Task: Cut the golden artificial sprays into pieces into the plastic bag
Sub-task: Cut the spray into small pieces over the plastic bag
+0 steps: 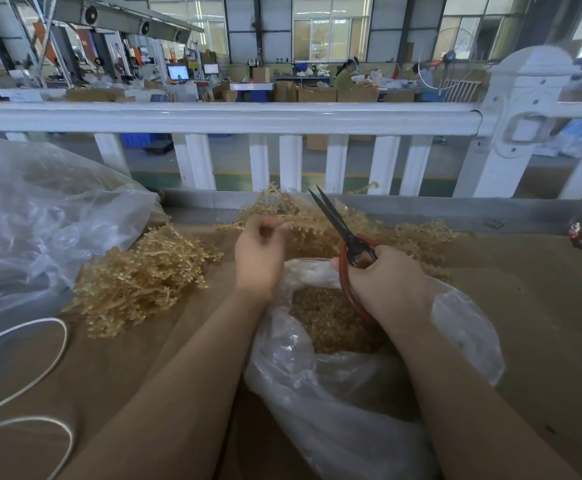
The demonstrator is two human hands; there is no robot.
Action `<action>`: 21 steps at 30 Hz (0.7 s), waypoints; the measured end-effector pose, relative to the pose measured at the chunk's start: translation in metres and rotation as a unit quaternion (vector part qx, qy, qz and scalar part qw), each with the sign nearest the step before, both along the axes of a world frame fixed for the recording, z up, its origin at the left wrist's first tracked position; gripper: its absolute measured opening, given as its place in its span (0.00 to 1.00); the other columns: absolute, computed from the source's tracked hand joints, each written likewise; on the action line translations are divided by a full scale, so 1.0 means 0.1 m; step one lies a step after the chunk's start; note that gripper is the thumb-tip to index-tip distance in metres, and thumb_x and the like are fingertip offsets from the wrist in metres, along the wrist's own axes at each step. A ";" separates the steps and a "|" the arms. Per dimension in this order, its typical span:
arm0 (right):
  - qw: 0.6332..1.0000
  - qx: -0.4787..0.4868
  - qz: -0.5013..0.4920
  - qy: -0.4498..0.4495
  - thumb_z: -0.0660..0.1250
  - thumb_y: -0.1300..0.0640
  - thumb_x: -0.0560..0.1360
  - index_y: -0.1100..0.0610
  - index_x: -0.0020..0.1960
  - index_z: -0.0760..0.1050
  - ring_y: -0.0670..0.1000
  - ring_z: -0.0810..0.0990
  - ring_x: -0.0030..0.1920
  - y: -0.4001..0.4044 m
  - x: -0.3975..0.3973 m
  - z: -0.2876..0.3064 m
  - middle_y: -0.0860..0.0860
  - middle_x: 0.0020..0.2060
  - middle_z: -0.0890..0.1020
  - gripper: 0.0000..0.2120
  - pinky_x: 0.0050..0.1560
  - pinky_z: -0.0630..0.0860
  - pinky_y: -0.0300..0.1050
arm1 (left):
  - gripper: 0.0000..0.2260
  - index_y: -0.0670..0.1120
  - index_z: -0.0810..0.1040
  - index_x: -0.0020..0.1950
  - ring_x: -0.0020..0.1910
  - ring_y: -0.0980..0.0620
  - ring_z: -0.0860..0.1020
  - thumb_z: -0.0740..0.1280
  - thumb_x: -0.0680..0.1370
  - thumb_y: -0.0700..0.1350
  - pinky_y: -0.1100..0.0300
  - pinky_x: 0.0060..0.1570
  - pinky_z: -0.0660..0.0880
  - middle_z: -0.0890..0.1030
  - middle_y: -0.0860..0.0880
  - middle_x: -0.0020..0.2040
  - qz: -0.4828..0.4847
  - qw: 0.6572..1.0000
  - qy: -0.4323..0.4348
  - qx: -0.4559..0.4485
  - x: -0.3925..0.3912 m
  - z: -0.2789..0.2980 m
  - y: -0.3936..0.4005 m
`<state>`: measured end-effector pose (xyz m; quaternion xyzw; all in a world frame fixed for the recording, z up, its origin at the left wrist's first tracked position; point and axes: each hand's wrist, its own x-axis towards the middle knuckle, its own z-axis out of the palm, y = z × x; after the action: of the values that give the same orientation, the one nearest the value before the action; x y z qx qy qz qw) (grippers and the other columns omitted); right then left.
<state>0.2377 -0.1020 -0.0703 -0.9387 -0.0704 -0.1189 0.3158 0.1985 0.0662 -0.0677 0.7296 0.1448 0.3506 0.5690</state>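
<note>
On brown table [524, 306], left hand [260, 258] seemingly pinches spray [317, 226]; right hand [386, 285] grips scissors [338, 223].

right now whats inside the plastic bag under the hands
The plastic bag holds a heap of short golden cut pieces. The right hand, gripping the scissors, covers part of the opening, and crumpled plastic hides how deep the heap goes.
</note>
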 end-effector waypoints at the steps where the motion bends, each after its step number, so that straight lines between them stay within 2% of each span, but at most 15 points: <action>1: 1.000 0.007 0.002 -0.004 0.64 0.27 0.71 0.45 0.46 0.71 0.44 0.71 0.35 0.00 0.00 0.00 0.40 0.35 0.73 0.21 0.34 0.65 0.42 | 0.02 0.46 0.75 0.47 0.45 0.54 0.78 0.66 0.80 0.42 0.57 0.52 0.74 0.80 0.50 0.46 -0.018 0.997 -0.031 -0.061 -0.02 0.02 0.02; 5: 1.000 0.022 -0.006 -0.007 0.64 0.27 0.71 0.47 0.52 0.78 0.47 0.73 0.39 0.00 0.00 0.00 0.42 0.37 0.75 0.25 0.38 0.67 0.44 | 0.04 0.44 0.73 0.51 0.56 0.48 0.83 0.59 0.81 0.40 0.51 0.58 0.77 0.84 0.44 0.55 -0.098 0.948 -0.110 -0.282 -0.06 0.14 0.09; 8: 0.999 0.045 -0.012 -0.012 0.65 0.27 0.71 0.46 0.50 0.77 0.47 0.72 0.39 0.00 -0.01 0.03 0.40 0.34 0.72 0.23 0.39 0.65 0.43 | 0.10 0.47 0.74 0.42 0.59 0.44 0.81 0.56 0.79 0.39 0.48 0.60 0.76 0.84 0.46 0.52 -0.155 0.916 -0.149 -0.339 -0.09 0.19 0.12; 9: 0.998 0.062 -0.006 -0.014 0.65 0.27 0.71 0.45 0.47 0.76 0.47 0.73 0.39 -0.01 -0.01 0.04 0.38 0.33 0.72 0.22 0.38 0.66 0.43 | 0.11 0.48 0.74 0.39 0.59 0.45 0.81 0.56 0.78 0.39 0.50 0.58 0.77 0.84 0.46 0.51 -0.162 0.918 -0.152 -0.327 -0.10 0.20 0.12; 11: 0.993 0.118 0.012 -0.011 0.66 0.28 0.70 0.47 0.43 0.77 0.45 0.76 0.37 -0.01 -0.01 0.05 0.39 0.32 0.76 0.22 0.35 0.65 0.40 | 0.07 0.48 0.74 0.38 0.53 0.45 0.80 0.60 0.74 0.40 0.56 0.51 0.78 0.82 0.44 0.49 -0.164 0.942 -0.148 -0.251 -0.10 0.21 0.13; 14: 0.974 0.225 0.033 0.005 0.70 0.31 0.70 0.47 0.38 0.78 0.43 0.79 0.38 -0.02 -0.02 0.08 0.42 0.31 0.80 0.19 0.36 0.67 0.39 | 0.04 0.47 0.72 0.38 0.42 0.50 0.72 0.63 0.72 0.39 0.60 0.45 0.71 0.74 0.45 0.39 -0.169 0.970 -0.138 -0.107 -0.11 0.20 0.12; 16: 0.956 0.289 0.054 0.010 0.72 0.35 0.71 0.51 0.36 0.79 0.43 0.79 0.35 -0.03 -0.02 0.09 0.43 0.28 0.80 0.19 0.38 0.70 0.40 | 0.04 0.45 0.72 0.38 0.37 0.54 0.69 0.64 0.72 0.40 0.61 0.42 0.68 0.71 0.49 0.35 -0.180 0.975 -0.122 -0.044 -0.13 0.19 0.09; 19: 0.921 0.375 0.100 0.035 0.73 0.40 0.72 0.62 0.36 0.78 0.45 0.75 0.28 -0.04 -0.05 0.12 0.48 0.25 0.76 0.25 0.36 0.71 0.39 | 0.03 0.39 0.72 0.38 0.33 0.56 0.68 0.63 0.71 0.38 0.63 0.38 0.66 0.71 0.52 0.32 -0.212 0.973 -0.094 0.003 -0.14 0.22 0.01; 21: 0.885 0.440 0.138 0.067 0.73 0.40 0.70 0.62 0.37 0.78 0.45 0.73 0.25 -0.05 -0.10 0.16 0.50 0.25 0.76 0.23 0.32 0.71 0.37 | 0.04 0.40 0.71 0.35 0.31 0.58 0.67 0.62 0.70 0.38 0.65 0.36 0.65 0.70 0.57 0.29 -0.240 0.967 -0.065 0.053 -0.14 0.24 -0.03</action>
<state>0.2279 -0.1075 -0.0541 -0.6900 -0.1182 -0.0295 0.7134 0.1842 0.0631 -0.0436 0.7475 -0.0910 0.2574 0.6055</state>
